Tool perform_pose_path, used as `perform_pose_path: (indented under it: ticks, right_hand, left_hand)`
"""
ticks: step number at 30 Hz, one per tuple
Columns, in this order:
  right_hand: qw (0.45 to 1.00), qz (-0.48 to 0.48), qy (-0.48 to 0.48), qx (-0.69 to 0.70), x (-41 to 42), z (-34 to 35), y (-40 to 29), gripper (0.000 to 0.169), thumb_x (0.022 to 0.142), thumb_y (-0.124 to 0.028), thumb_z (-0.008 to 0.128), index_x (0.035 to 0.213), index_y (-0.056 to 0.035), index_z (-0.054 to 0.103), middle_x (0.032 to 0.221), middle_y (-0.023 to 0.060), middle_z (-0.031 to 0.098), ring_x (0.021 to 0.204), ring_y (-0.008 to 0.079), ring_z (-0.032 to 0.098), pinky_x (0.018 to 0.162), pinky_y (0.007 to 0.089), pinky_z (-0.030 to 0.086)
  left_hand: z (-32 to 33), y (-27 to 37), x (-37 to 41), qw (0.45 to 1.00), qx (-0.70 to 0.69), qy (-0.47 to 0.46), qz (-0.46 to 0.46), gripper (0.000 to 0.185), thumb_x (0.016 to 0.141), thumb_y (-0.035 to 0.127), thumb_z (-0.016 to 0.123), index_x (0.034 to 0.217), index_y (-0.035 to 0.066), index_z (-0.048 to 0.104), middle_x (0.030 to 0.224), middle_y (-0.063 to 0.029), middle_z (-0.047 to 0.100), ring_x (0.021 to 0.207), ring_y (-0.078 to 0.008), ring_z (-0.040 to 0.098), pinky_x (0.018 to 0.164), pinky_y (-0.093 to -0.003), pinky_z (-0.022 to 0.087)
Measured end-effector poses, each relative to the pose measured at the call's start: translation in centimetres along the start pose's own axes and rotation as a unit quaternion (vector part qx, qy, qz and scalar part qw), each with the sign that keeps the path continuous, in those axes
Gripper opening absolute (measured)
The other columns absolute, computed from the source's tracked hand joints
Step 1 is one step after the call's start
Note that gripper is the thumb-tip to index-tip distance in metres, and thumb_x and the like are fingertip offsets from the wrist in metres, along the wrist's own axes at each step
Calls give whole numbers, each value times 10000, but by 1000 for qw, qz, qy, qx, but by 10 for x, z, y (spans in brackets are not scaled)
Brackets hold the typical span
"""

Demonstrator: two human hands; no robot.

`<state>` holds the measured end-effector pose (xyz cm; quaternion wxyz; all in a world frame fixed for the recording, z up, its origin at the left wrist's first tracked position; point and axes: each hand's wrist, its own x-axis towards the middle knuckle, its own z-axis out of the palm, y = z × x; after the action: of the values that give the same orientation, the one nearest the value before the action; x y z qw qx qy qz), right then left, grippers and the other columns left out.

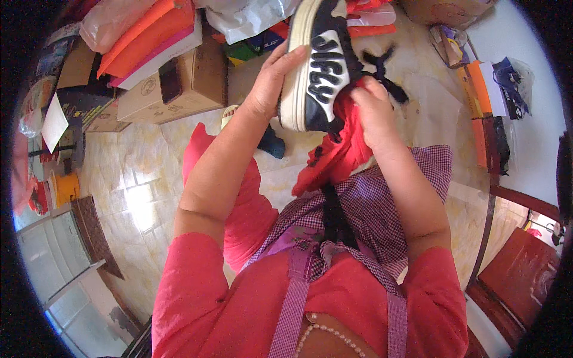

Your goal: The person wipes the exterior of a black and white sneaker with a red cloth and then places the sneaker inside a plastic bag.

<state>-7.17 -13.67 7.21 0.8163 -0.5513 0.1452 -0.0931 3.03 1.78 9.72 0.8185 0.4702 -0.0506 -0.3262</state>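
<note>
A black and white lace-up sneaker (pixel 324 67) with a thick cream sole is held up in front of me, its side turned to the camera. My left hand (pixel 282 74) grips it by the sole, the thumb lying on the sole's edge. At the shoe's opening, my right hand (pixel 372 107) holds a bunched red cloth (pixel 338 156), which hangs down over the checked apron (pixel 358 206) on my lap. Part of the cloth is hidden behind the shoe and my fingers. Black laces (pixel 385 74) dangle to the right of the shoe.
Cardboard boxes (pixel 179 89) stand on the tiled floor at the upper left, with orange and white packages (pixel 147 38) on top. Plastic bags (pixel 250 18) lie beyond the shoe. Along the right wall are more packages (pixel 483 89). A dark red wooden piece of furniture (pixel 517 268) is at the lower right.
</note>
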Motion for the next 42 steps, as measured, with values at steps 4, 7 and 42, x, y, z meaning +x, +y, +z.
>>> perform_pose_path:
  ticks: [4, 7, 42]
  right_hand:
    - [924, -158, -106, -331, -14, 22, 0, 243, 861, -120, 513, 1083, -37, 567, 1002, 154, 625, 931, 272, 597, 816, 362, 464]
    - [913, -124, -205, -330, -10, 13, 13, 255, 867, -152, 503, 1084, -29, 560, 1050, 185, 610, 960, 315, 597, 821, 377, 464]
    - [912, 52, -321, -250, -41, -2, 19, 306, 873, -273, 499, 1029, -51, 643, 953, 160, 663, 865, 233, 621, 791, 334, 460]
  left_hand:
    - [-2, -6, -5, 997, 65, 7, 37, 594, 824, 146, 653, 1355, 36, 410, 1158, -87, 580, 1012, -156, 565, 881, -276, 441]
    - [0, -4, -12, 996, 78, 13, 41, 581, 813, 115, 649, 1342, 26, 426, 1180, -89, 568, 1021, -166, 565, 888, -281, 440]
    - [-10, -14, -21, 992, 21, -85, -96, 442, 832, 208, 647, 1211, 27, 510, 1011, -86, 636, 851, -164, 634, 763, -277, 514]
